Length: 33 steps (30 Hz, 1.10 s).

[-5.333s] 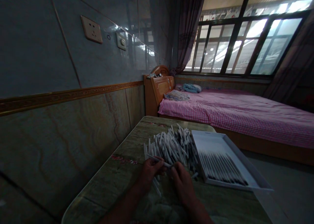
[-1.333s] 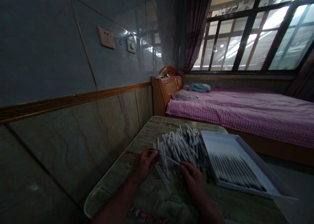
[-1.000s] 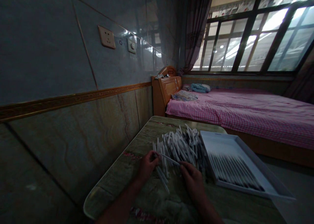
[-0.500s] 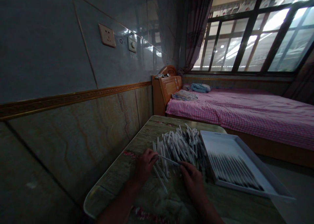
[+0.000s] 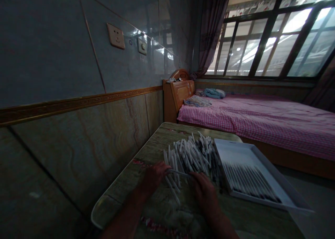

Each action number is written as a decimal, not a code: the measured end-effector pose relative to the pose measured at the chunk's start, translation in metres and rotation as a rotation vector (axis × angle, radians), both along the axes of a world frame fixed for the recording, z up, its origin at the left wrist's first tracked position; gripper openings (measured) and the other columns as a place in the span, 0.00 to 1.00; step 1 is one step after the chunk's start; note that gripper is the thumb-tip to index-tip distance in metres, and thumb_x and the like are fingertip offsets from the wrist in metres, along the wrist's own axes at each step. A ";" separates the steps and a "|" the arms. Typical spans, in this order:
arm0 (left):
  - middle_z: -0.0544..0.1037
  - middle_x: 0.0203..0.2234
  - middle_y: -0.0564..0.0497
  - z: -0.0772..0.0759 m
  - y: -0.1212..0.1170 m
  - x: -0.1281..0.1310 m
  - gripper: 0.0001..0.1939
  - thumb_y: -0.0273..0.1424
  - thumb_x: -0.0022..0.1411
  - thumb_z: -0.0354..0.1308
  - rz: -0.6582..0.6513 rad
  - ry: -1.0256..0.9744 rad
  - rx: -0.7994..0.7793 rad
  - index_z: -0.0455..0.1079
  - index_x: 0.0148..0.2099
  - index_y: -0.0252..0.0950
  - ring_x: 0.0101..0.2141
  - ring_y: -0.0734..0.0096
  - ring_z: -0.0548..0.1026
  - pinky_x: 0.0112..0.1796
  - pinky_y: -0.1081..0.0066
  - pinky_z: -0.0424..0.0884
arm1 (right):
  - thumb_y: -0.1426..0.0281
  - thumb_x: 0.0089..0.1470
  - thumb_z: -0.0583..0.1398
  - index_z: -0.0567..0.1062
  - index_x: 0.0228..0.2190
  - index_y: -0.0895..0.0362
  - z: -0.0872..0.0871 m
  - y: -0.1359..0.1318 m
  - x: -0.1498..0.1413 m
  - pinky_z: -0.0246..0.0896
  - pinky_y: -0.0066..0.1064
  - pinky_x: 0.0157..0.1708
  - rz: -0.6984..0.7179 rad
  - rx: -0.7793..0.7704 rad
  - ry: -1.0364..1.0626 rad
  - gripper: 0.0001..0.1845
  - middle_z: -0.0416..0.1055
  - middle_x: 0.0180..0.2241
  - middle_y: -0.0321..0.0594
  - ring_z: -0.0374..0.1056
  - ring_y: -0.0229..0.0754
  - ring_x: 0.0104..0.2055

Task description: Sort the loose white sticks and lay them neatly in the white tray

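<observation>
A slim white pen [image 5: 180, 173] spans the gap between my two hands, one end in each. My left hand [image 5: 155, 174] has its fingers closed on the left end. On the right end, my right hand [image 5: 204, 188] is closed too, its fingertips partly hidden. Just beyond the hands lies a loose heap of white pens [image 5: 190, 153], some with dark ends. A few loose pens [image 5: 172, 190] lie below the held one. To the right, a shallow white tray [image 5: 234, 147] holds a neat slanting row of pens [image 5: 251, 179] with dark lower ends.
The table [image 5: 117, 200] has a green marbled top and a rounded near-left corner. A tiled wall [image 5: 125, 127] runs along its left side. Behind it stands a bed [image 5: 248, 116] with a pink checked cover and wooden headboard. The tray's right end reaches past the table edge.
My hands have drawn slightly closer together on the pen, and the right hand has turned a little over it. The heap and the tray look the same.
</observation>
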<state>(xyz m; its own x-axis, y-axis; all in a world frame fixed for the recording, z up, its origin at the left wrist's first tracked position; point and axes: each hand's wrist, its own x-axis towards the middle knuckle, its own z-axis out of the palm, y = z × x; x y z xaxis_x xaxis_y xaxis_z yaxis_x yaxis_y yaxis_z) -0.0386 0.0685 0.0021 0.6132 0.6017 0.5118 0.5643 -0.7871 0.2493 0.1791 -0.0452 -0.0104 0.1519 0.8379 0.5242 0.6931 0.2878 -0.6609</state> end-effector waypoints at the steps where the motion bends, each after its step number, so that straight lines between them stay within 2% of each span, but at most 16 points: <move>1: 0.76 0.30 0.51 0.000 0.000 0.000 0.09 0.32 0.65 0.52 -0.020 0.010 -0.007 0.73 0.40 0.40 0.34 0.70 0.76 0.34 0.73 0.69 | 0.69 0.60 0.50 0.75 0.43 0.54 0.000 0.000 0.001 0.66 0.33 0.40 0.004 -0.020 -0.025 0.16 0.74 0.38 0.44 0.71 0.43 0.40; 5: 0.77 0.30 0.51 0.002 -0.004 0.002 0.09 0.32 0.65 0.51 -0.093 0.032 -0.008 0.72 0.39 0.38 0.34 0.70 0.76 0.36 0.72 0.69 | 0.69 0.59 0.49 0.75 0.43 0.53 0.004 -0.002 0.010 0.66 0.31 0.35 0.004 -0.112 -0.175 0.17 0.74 0.36 0.43 0.72 0.43 0.36; 8: 0.77 0.30 0.51 0.005 -0.009 0.003 0.09 0.32 0.65 0.50 -0.116 0.046 0.004 0.71 0.39 0.37 0.34 0.69 0.75 0.35 0.72 0.68 | 0.68 0.59 0.48 0.76 0.41 0.54 0.005 -0.003 0.014 0.64 0.31 0.36 0.003 -0.140 -0.236 0.17 0.75 0.35 0.43 0.71 0.43 0.36; 11: 0.77 0.30 0.51 0.006 -0.011 0.004 0.09 0.31 0.66 0.49 -0.130 0.053 0.015 0.70 0.39 0.38 0.33 0.69 0.75 0.34 0.72 0.67 | 0.66 0.59 0.48 0.76 0.39 0.56 0.003 -0.003 0.014 0.62 0.31 0.38 -0.006 -0.194 -0.175 0.18 0.76 0.37 0.45 0.71 0.44 0.38; 14: 0.76 0.29 0.51 0.005 -0.012 0.005 0.09 0.30 0.65 0.48 -0.141 0.050 0.009 0.70 0.38 0.39 0.33 0.69 0.74 0.34 0.72 0.66 | 0.63 0.58 0.49 0.76 0.33 0.56 0.002 -0.001 0.015 0.60 0.30 0.35 -0.003 -0.295 -0.071 0.18 0.76 0.31 0.42 0.71 0.43 0.35; 17: 0.75 0.28 0.50 0.002 -0.013 0.005 0.09 0.30 0.65 0.48 -0.161 0.045 -0.004 0.70 0.37 0.39 0.32 0.69 0.74 0.33 0.72 0.66 | 0.61 0.57 0.49 0.72 0.23 0.56 0.003 0.002 0.018 0.55 0.27 0.28 0.057 -0.359 0.007 0.19 0.69 0.22 0.35 0.66 0.40 0.27; 20: 0.75 0.28 0.50 -0.001 -0.014 0.006 0.10 0.30 0.65 0.47 -0.189 0.008 -0.004 0.70 0.37 0.39 0.32 0.69 0.74 0.33 0.72 0.66 | 0.62 0.55 0.50 0.68 0.20 0.56 0.007 0.004 0.021 0.50 0.25 0.25 0.105 -0.385 0.068 0.17 0.63 0.19 0.32 0.61 0.37 0.25; 22: 0.75 0.28 0.50 -0.003 -0.013 0.006 0.11 0.31 0.66 0.47 -0.196 -0.031 0.010 0.71 0.38 0.40 0.32 0.69 0.74 0.34 0.72 0.67 | 0.64 0.56 0.50 0.67 0.20 0.56 0.012 0.004 0.022 0.49 0.24 0.25 0.116 -0.405 0.077 0.16 0.61 0.19 0.31 0.60 0.36 0.25; 28: 0.79 0.33 0.49 -0.005 -0.004 0.002 0.14 0.37 0.66 0.46 -0.153 -0.122 0.022 0.72 0.44 0.43 0.36 0.66 0.77 0.37 0.70 0.72 | 0.69 0.56 0.52 0.70 0.24 0.57 0.036 -0.002 0.013 0.48 0.23 0.25 0.145 -0.443 -0.016 0.12 0.65 0.22 0.32 0.61 0.34 0.27; 30: 0.79 0.41 0.47 -0.005 -0.002 -0.001 0.16 0.40 0.64 0.50 -0.119 -0.151 -0.015 0.69 0.50 0.43 0.42 0.62 0.77 0.43 0.66 0.72 | 0.69 0.56 0.51 0.70 0.24 0.57 0.045 -0.005 0.012 0.49 0.23 0.25 0.142 -0.451 0.004 0.12 0.66 0.22 0.32 0.62 0.34 0.26; 33: 0.75 0.49 0.45 -0.007 0.000 -0.004 0.27 0.44 0.60 0.54 0.010 -0.255 -0.097 0.58 0.60 0.42 0.47 0.58 0.75 0.46 0.60 0.72 | 0.68 0.57 0.50 0.70 0.27 0.57 0.060 -0.011 0.029 0.53 0.23 0.25 0.067 -0.427 0.114 0.12 0.69 0.23 0.33 0.65 0.35 0.26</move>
<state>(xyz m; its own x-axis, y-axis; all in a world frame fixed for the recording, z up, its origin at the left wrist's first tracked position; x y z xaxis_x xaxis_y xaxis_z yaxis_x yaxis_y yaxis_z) -0.0430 0.0683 -0.0045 0.4656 0.6604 0.5891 0.4807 -0.7477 0.4582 0.2077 -0.0558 0.0494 0.1262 0.9856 0.1122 0.5980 0.0147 -0.8013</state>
